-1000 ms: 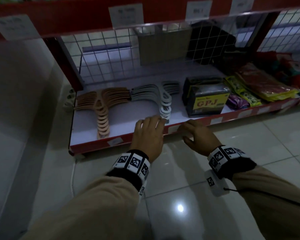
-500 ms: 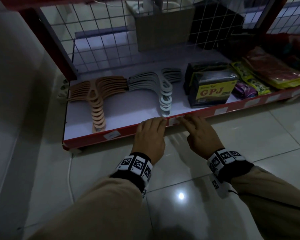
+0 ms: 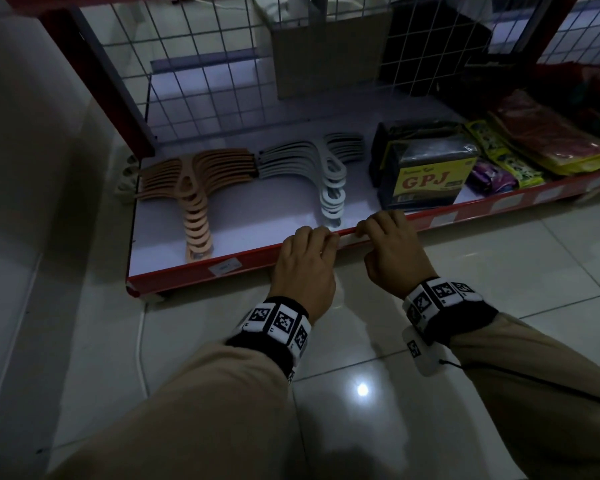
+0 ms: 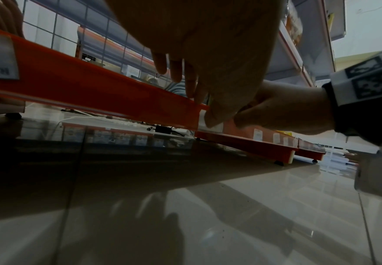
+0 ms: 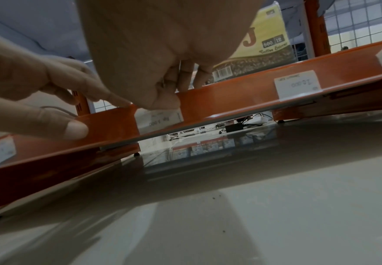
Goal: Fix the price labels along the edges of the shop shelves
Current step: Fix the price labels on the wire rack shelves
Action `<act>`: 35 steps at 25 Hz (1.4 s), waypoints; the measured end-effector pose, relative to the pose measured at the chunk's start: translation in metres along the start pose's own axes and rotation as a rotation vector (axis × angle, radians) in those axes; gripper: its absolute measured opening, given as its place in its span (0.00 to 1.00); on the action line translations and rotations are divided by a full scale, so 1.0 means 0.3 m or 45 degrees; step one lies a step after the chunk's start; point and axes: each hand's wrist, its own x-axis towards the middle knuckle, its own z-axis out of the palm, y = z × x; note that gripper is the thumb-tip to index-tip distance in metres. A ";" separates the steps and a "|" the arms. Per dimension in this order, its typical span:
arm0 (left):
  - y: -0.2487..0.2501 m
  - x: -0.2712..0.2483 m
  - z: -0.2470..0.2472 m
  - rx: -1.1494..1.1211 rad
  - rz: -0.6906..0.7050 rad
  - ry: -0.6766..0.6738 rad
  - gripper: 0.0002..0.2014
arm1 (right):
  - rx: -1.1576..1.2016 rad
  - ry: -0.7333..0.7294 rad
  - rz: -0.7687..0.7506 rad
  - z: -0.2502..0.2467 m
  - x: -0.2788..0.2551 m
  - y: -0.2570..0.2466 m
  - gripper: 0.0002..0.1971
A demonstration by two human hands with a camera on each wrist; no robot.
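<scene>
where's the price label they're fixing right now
In the head view the price label sits on the bottom shelf's red front edge, between the left hand and right hand, below the grey hangers.

A shop: stocked shelves (image 3: pixel 222 268) edged with price labels (image 5: pixel 296 86).

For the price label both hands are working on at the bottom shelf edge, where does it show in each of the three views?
Head: price label, a white strip on the red shelf edge, between the left hand and right hand.
Left wrist: right of centre, under the left thumb.
Right wrist: centre-left, under the right thumb.
Shared landmark: the red shelf edge; the GPJ pack shows in the head and right wrist views only.
</scene>
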 end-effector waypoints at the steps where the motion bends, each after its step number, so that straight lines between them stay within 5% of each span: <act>1: 0.002 0.004 0.001 -0.011 -0.006 -0.018 0.26 | 0.031 0.004 -0.009 0.000 -0.005 0.002 0.19; 11: 0.027 0.006 0.017 -0.055 -0.081 -0.101 0.29 | 0.053 0.159 -0.152 0.022 -0.033 0.018 0.22; 22: 0.024 0.010 0.029 -0.099 -0.079 -0.076 0.27 | -0.058 0.016 -0.094 -0.002 0.011 0.006 0.10; 26: 0.019 0.026 0.017 -0.160 -0.126 -0.079 0.23 | 0.365 0.088 0.088 -0.030 0.048 0.017 0.04; 30: 0.011 0.035 0.014 -0.327 -0.191 -0.041 0.18 | 0.923 0.173 0.481 -0.034 0.051 -0.015 0.06; 35: 0.000 0.052 0.007 -0.618 -0.294 0.011 0.18 | 1.460 0.194 0.695 -0.015 0.044 -0.070 0.09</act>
